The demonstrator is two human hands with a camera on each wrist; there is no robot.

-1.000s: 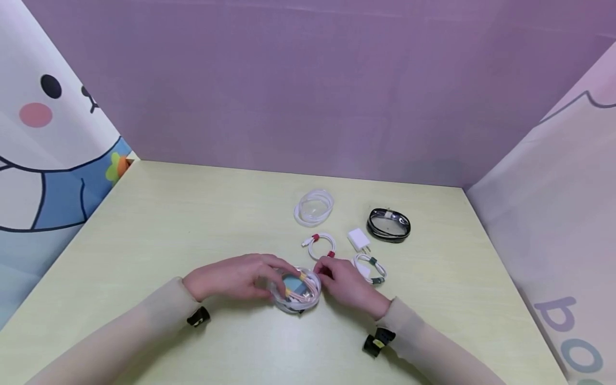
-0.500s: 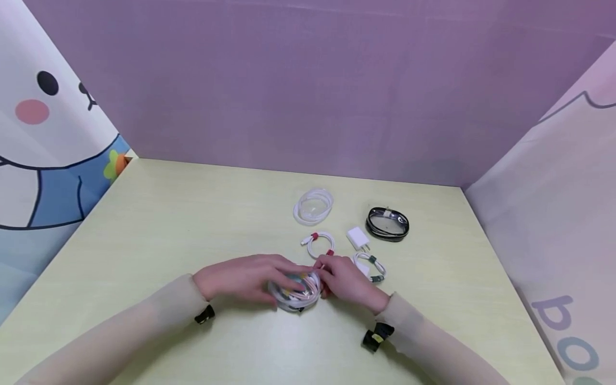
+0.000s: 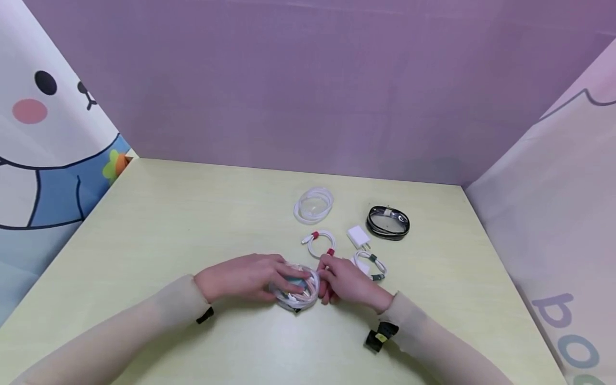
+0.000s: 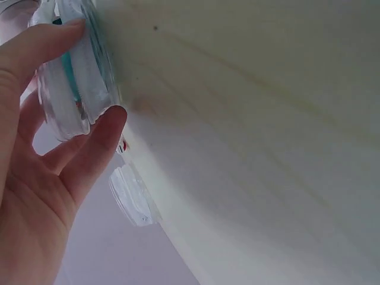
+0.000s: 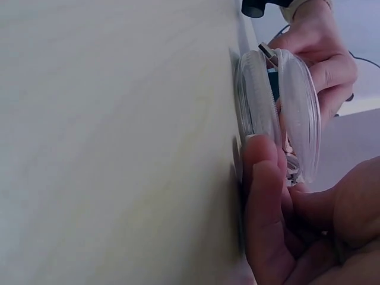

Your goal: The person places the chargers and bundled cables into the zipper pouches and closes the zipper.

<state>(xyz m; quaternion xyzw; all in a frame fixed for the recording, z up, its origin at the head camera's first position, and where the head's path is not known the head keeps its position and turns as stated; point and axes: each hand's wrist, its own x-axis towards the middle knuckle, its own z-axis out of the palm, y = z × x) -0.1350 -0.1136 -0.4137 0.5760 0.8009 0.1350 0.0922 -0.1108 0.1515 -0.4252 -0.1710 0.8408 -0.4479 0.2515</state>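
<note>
A round clear zip pouch (image 3: 299, 306) stands between my two hands, a pinkish-white cable and something blue-green inside. My left hand (image 3: 250, 278) holds it from the left, thumb and fingers curled round its sides in the left wrist view. My right hand (image 3: 348, 283) is at the pouch's right edge, its thumb and forefinger pinching the zipper pull (image 5: 292, 169), mostly hidden by the fingers. The pouch's two clear halves (image 5: 300, 101) stand apart along the zipper in the right wrist view, and a USB plug (image 5: 267, 52) pokes out at the far end.
Beyond the hands lie a white cable with red ties (image 3: 321, 244), a white cable with green ties (image 3: 377, 264) and a white charger plug (image 3: 358, 236). Further back are another clear round pouch (image 3: 314, 205) and a black-rimmed round pouch (image 3: 387, 223). A purple cloth (image 3: 298, 91) hangs behind.
My left hand has moved right over the pouch, fingers passing across its top, then drawing back slightly. The right hand has stayed at the pouch's right edge, shifting only a little.
</note>
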